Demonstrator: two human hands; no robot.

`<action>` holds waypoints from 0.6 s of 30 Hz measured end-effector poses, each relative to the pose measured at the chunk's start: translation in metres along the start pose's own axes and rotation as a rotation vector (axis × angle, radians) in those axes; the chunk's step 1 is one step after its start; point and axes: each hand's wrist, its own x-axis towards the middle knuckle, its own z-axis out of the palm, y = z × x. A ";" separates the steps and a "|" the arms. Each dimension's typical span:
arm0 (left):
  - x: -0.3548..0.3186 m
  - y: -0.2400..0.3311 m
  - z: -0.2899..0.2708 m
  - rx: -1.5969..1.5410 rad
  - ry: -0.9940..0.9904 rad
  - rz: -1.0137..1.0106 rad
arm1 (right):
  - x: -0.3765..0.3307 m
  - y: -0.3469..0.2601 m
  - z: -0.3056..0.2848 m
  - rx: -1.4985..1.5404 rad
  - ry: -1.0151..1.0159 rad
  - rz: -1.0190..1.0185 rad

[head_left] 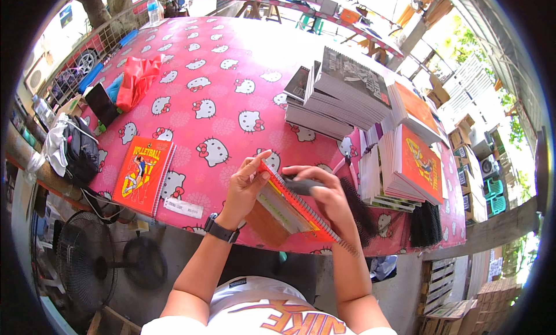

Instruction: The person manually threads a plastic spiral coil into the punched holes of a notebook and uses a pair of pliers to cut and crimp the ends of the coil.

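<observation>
Above the table's near edge, a red-orange spiral notebook (284, 210) is tilted between my hands. My left hand (243, 187) pinches its upper corner, thumb and fingers closed on it. A wire coil (349, 248) runs along the notebook's upper-right edge and sticks out past its lower end. My right hand (328, 197) is closed around a dark grey object (302, 187) lying against the coiled edge; its kind is not clear. To the left lies a red-orange notebook (143, 176) with a sports figure on its cover, beside a white paper strip (184, 207).
Stacked notebooks with dark covers (353, 74) and orange covers (420, 161) stand at the right of the pink table (231, 115). Black coils (425, 224) lie by them, near pink-handled pliers (346, 161). A black bag (81, 149) and a fan (87, 257) are at left.
</observation>
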 end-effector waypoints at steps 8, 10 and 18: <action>-0.010 0.000 -0.008 0.100 -0.018 -0.003 | 0.017 0.000 -0.002 -0.120 -0.118 0.013; -0.006 -0.001 -0.006 0.092 -0.017 0.002 | 0.017 -0.003 0.002 -0.044 -0.121 -0.033; 0.002 0.014 -0.002 0.174 -0.098 0.002 | -0.002 0.015 -0.054 -1.230 -0.039 -0.195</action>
